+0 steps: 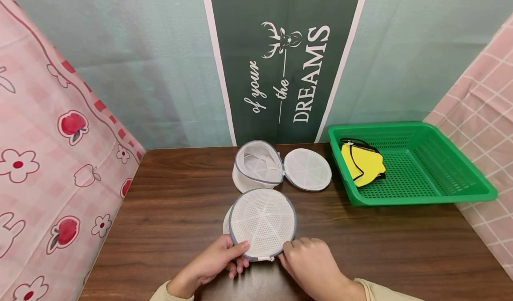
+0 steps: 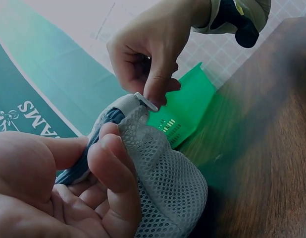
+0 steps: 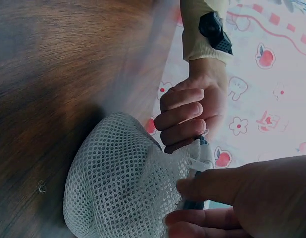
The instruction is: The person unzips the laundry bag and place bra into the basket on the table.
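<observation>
A round white mesh laundry bag (image 1: 263, 223) with a grey-blue rim is held near the table's front edge, its flat lid facing up. My left hand (image 1: 218, 258) grips the rim at its lower left, thumb on top. At the lower right my right hand (image 1: 314, 263) pinches the rim beside the white zipper pull (image 2: 145, 101). In the right wrist view the bag's mesh body (image 3: 113, 178) bulges toward the tabletop. Behind it stands a second mesh laundry bag (image 1: 256, 183), unzipped, with its round lid (image 1: 307, 169) folded out to the right.
A green plastic basket (image 1: 425, 199) stands at the back right. In its left end lies a yellow item (image 1: 362, 163) with black straps. The wooden table (image 1: 172, 203) meets hanging cloths at the back and both sides.
</observation>
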A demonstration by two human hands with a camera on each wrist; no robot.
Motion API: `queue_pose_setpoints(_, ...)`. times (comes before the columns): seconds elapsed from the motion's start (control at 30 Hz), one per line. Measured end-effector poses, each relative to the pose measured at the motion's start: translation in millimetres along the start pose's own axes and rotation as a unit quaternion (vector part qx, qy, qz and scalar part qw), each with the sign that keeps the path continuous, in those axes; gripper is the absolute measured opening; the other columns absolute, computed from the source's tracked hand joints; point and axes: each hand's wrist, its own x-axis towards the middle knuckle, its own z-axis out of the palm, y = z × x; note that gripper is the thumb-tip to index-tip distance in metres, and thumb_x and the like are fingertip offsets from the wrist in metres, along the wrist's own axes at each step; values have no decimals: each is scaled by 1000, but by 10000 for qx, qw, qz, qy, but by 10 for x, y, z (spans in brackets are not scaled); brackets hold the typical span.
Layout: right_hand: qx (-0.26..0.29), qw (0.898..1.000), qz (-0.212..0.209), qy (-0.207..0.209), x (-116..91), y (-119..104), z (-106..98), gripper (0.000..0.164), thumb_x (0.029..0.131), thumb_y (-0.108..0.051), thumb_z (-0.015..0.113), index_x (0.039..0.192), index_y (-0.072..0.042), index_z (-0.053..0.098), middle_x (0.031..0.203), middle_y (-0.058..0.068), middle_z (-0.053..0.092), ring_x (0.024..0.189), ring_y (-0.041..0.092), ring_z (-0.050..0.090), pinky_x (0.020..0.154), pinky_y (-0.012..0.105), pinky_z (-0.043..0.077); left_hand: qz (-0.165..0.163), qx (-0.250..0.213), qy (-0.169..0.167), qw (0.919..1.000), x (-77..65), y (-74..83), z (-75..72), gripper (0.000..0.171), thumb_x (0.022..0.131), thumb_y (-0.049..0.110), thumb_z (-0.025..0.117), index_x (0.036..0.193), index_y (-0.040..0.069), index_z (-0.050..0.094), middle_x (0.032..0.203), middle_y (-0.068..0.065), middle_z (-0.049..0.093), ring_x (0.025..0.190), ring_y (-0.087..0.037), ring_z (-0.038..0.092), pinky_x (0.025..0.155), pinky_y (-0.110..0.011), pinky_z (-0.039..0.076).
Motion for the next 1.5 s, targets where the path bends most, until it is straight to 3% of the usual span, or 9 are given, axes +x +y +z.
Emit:
queue_pose_setpoints(0.23, -129, 9983, 450, -334, -8, -6, -32, 47, 69, -33, 89, 59, -16, 46, 51, -3, 39, 43, 15, 44, 37, 30, 30, -1, -24, -3, 10000, -3, -4, -4, 26, 108, 17, 50, 96, -2, 62, 77, 0, 65, 60, -1, 57, 49, -14, 47)
queue_pose_setpoints(0.43, 343, 9917, 566, -1106, -2, -11, -96, 44, 78, -43, 85, 64, -15, 54, 53, -5, 44, 47, 15, 49, 39, 31, 36, 47, -58, -6, 10000, -8, -7, -13, 24, 107, 15, 50, 95, -1, 62, 77, 1, 66, 60, 0, 57, 49, -13, 47)
queue_pose_setpoints(0.6, 844, 9861, 481, -1347, 14, -25, -132, 43, 83, -47, 81, 66, -16, 56, 54, -8, 43, 48, 10, 48, 40, 28, 36, 52, -73, -9, 10000, -1, -10, -16, 25, 108, 16, 50, 94, -2, 62, 78, 1, 66, 60, 0, 57, 49, -13, 47)
queue_pose_setpoints(0.8, 732, 9918, 370, -977, 14, -102, -87, 48, 78, -51, 83, 64, -17, 52, 53, -9, 41, 45, 8, 45, 39, 25, 34, -19, -47, -12, 10000, 7, -5, -6, 26, 108, 16, 49, 93, -1, 62, 77, 0, 66, 60, -1, 57, 49, -14, 47)
queue_pose_setpoints(1.1, 209, 9997, 153, 45, -6, -135, 35, 41, 71, -27, 82, 59, -17, 44, 50, -6, 37, 40, 11, 38, 37, 27, 24, -124, -45, 56, 9999, 25, 0, 14, 27, 108, 18, 49, 90, 2, 62, 76, 1, 65, 58, -1, 57, 48, -14, 46)
queue_pose_setpoints(1.27, 238, 9997, 67, 58, -1, -133, 23, 38, 70, -25, 80, 60, -17, 45, 51, -6, 39, 43, 12, 40, 39, 27, 25, -101, -45, 43, 9999, 24, -4, 11, 27, 108, 18, 49, 89, 3, 62, 76, 1, 65, 58, -1, 57, 48, -14, 46)
queue_pose_setpoints(1.5, 439, 9985, -65, -320, 9, -129, -22, 38, 72, -26, 83, 60, -18, 48, 53, -7, 45, 44, 11, 40, 40, 25, 24, -77, -84, 22, 9999, 16, -12, 18, 27, 108, 18, 49, 90, 3, 62, 76, 1, 65, 59, -1, 57, 48, -14, 46)
